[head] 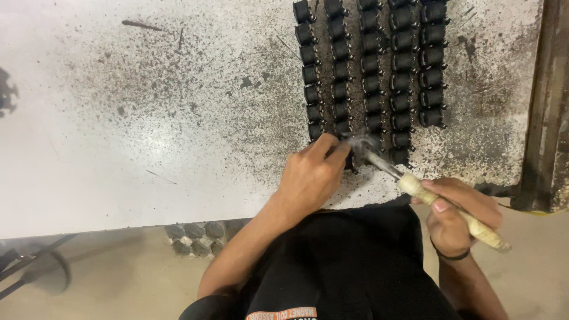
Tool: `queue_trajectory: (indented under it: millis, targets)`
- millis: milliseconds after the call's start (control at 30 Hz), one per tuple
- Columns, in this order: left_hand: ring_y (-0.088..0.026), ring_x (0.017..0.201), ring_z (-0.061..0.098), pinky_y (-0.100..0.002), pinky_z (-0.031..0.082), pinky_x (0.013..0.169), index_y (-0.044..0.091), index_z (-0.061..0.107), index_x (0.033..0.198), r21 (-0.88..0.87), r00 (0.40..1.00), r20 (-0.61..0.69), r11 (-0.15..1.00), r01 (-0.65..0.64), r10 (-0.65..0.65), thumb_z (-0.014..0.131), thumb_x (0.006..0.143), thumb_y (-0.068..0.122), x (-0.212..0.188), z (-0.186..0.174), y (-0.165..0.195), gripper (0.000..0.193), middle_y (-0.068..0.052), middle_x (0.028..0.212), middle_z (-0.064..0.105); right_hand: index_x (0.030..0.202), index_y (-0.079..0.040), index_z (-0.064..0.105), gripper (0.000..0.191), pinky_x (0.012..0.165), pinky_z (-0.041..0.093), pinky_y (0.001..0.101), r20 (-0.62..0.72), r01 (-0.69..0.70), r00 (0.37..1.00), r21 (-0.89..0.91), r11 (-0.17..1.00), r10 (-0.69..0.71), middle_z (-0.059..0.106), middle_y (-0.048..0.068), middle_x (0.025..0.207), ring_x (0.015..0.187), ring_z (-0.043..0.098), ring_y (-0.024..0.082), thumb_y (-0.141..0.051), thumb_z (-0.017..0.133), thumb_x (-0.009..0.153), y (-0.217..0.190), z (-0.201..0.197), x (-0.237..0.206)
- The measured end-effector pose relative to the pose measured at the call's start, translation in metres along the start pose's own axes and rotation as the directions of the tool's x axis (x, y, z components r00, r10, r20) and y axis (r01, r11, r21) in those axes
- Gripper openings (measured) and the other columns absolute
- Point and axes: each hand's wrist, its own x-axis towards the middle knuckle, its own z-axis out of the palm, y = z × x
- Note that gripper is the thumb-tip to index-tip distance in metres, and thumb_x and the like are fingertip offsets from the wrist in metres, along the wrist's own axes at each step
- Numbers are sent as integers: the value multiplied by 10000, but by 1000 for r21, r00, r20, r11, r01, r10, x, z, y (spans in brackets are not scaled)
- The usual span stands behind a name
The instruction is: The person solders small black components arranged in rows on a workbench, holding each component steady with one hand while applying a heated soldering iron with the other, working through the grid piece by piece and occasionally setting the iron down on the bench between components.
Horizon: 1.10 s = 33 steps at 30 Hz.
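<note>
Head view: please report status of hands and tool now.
Left hand pinching a black coil. Right hand gripping soldering iron, tip at that coil. Coil rows close around.

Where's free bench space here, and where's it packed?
Free: the white table left of the black coil rows, and a narrow strip between rows and right edge rail. Crowded: near edge, where left hand and right hand with tool work.

No packages, signs, screens — none.

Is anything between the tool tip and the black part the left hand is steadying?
Nothing visible: the tip of the cloth-wrapped tool in the right hand meets the small black spool-shaped part right beside the left hand fingertips.
</note>
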Motion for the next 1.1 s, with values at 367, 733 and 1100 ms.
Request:
queue_trajectory:
  millis: [367,733,1100]
  targets:
    - [-164,743,697,-317,546,527,27,728,1092,65,999,-23,997,-35,37,693,863,-6,-2,5,0,234,-39,1024,633,1069,131,689,269,581,589,281,-29,23,999,6,1000,-23,704,223,870,643,704,240,-110,622,969,-5,2,4]
    - [-202,752,709,-349,546,529,36,726,1079,75,999,-33,997,-29,32,711,838,33,2,3,-1,241,-64,1013,643,1073,126,699,302,628,566,292,-18,73,997,-119,990,-76,710,228,862,676,703,248,-120,620,916,-12,5,7]
    - [-230,794,714,-368,558,559,37,676,1054,98,999,36,995,-26,23,706,832,34,7,1,5,224,-88,994,623,1003,66,696,226,600,581,303,107,165,983,-167,972,-148,737,195,879,667,719,235,-141,667,917,-9,-6,9]
